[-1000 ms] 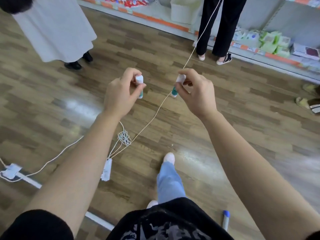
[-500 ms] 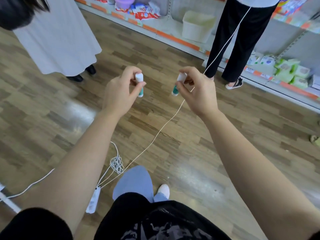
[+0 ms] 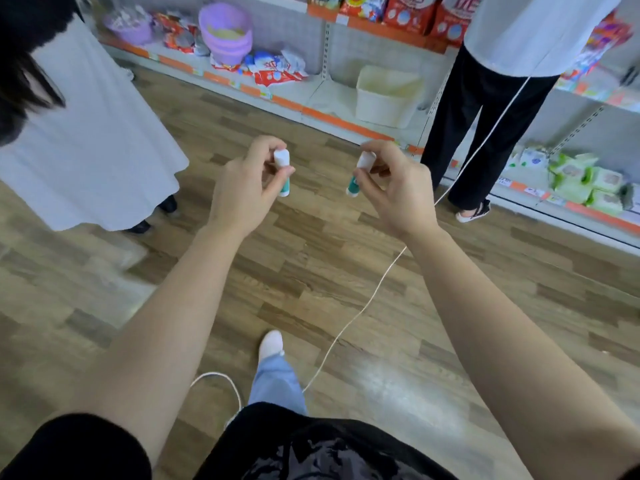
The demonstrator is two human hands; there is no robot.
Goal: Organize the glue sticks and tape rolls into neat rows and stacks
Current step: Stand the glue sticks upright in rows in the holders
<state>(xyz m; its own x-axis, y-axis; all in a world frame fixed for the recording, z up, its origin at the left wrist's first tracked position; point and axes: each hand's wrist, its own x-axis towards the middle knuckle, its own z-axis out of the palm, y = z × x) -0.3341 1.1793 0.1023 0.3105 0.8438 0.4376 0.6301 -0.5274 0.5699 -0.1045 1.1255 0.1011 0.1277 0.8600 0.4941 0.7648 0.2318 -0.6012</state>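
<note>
Two glue sticks are hanging in front of you, one in each hand, over the wooden floor (image 3: 311, 265).

- Your left hand (image 3: 242, 192) is pinching the left glue stick (image 3: 283, 173) by its white cap. Thumb and curled forefinger are closing round it, and the green body is pointing down.
- Your right hand (image 3: 398, 195) is gripping the right glue stick (image 3: 360, 174) the same way, cap up. This stick is tilting, its green end angling toward the other stick.
- Both sticks are sitting level with each other, apart, not touching.
- Both your arms are reaching forward, bare below black sleeves.
- White cord (image 3: 363, 306) is trailing across the floor under your right forearm. It is running up to the person in black trousers (image 3: 485, 133), who is standing at the shelf (image 3: 332, 121) ahead on the right.
- Person in a white skirt (image 3: 97, 133) is standing at left.
- Purple basins (image 3: 227, 32), a white bin (image 3: 384, 95) and green packs (image 3: 575, 181) are sitting on the shelving.
- Your white shoe (image 3: 270, 344) is showing below, between your arms.
</note>
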